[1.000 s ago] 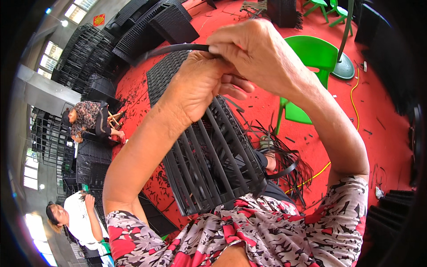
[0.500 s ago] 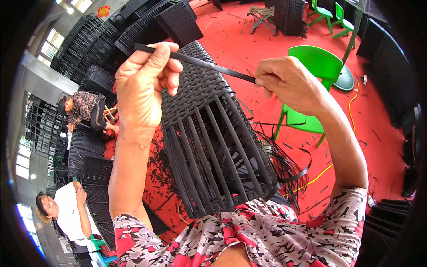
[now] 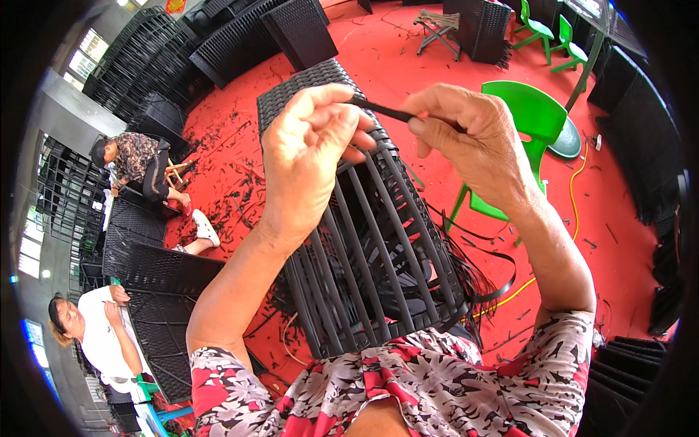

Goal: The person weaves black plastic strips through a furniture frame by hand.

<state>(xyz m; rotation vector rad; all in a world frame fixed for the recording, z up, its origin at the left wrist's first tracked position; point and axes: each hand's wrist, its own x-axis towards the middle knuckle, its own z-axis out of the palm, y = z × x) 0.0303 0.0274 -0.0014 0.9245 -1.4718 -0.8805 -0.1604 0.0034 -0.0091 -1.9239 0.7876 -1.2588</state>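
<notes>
A flat black plastic weaving strip [image 3: 387,111] stretches between my hands above the furniture piece. My right hand [image 3: 470,138] pinches it between thumb and bent forefinger. On the other side, the strip runs in between the thumb and forefinger of my left hand [image 3: 309,153], whose other fingers are loosely curled; its end there is hidden. Below both hands, the black woven furniture frame [image 3: 378,255] leans against my lap. Its far part is closely woven, while bare parallel bars with gaps span the near part. Loose black strips [image 3: 484,273] hang in a bundle at its right side.
A green plastic chair [image 3: 528,109] stands just right of the frame, with a yellow cable [image 3: 579,197] beyond it. Strip scraps litter the red floor [image 3: 226,182]. Two people, one in a patterned top [image 3: 138,160] and one in white [image 3: 105,328], are at left among black woven panels [image 3: 164,266].
My left hand has moved right and slightly down, closer to my right hand. The visible strip between them is shorter. The view has shifted slightly.
</notes>
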